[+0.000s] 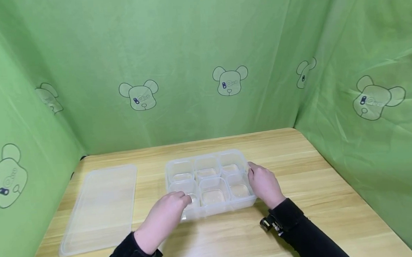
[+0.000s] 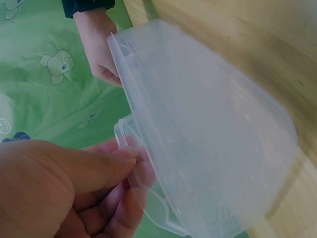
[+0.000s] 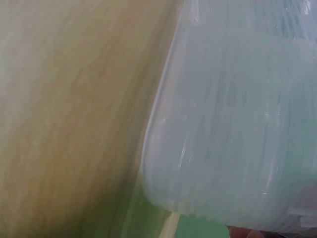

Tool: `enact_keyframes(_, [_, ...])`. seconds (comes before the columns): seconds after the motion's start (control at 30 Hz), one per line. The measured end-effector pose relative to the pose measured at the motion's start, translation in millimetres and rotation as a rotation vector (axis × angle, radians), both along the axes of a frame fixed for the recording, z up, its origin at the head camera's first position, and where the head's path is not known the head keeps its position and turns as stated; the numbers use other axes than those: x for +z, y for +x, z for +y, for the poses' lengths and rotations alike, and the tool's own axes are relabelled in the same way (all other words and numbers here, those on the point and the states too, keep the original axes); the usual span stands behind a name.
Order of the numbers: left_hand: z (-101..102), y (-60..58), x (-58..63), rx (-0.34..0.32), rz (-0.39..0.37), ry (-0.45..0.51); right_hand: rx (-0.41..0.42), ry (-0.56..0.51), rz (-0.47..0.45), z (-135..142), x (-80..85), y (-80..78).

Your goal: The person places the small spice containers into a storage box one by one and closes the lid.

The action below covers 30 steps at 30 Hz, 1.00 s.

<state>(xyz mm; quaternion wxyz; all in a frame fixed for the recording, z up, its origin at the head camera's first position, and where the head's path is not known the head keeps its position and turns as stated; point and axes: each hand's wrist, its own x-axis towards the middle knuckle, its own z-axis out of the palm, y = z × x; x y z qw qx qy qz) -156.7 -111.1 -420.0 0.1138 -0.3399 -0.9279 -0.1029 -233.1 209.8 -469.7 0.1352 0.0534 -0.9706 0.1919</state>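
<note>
A translucent plastic storage box (image 1: 219, 210) stands on the table and holds several small clear containers in two rows. At its front left corner my left hand (image 1: 165, 211) pinches the rim of one small clear container (image 2: 154, 210) between thumb and fingers. That container sticks up above the box's edge in the left wrist view. My right hand (image 1: 266, 185) grips the box's right side wall, its fingertips partly hidden behind the rim. The right wrist view is mostly filled by the box's frosted wall (image 3: 228, 129), with a sliver of fingers at the bottom.
A flat translucent lid (image 1: 101, 207) lies on the wooden table (image 1: 291, 155) left of the box. Green cloth walls (image 1: 187, 40) with printed bear heads enclose the table's back and sides.
</note>
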Motion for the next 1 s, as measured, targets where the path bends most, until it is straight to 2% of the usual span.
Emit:
enact_keyframes(0.23, [0,-3.0,-5.7,-0.023,-0.002,-0.006,0.0,-0.006,-0.002,0,0.3,0.0])
enact_keyframes(0.47, [-1,-7.9,-8.2,-0.06,-0.028,0.042,-0.007,-0.004,-0.018,0,1.8,-0.2])
enact_keyframes(0.77, [-4,-18.9,-9.2,-0.076,-0.185,0.096,0.001,-0.013,-0.012,0,1.8,-0.1])
enact_keyframes(1.0, [-7,-22.5,-10.4,-0.106,-0.208,0.101,0.006,-0.005,0.006,1,-1.0,-1.4])
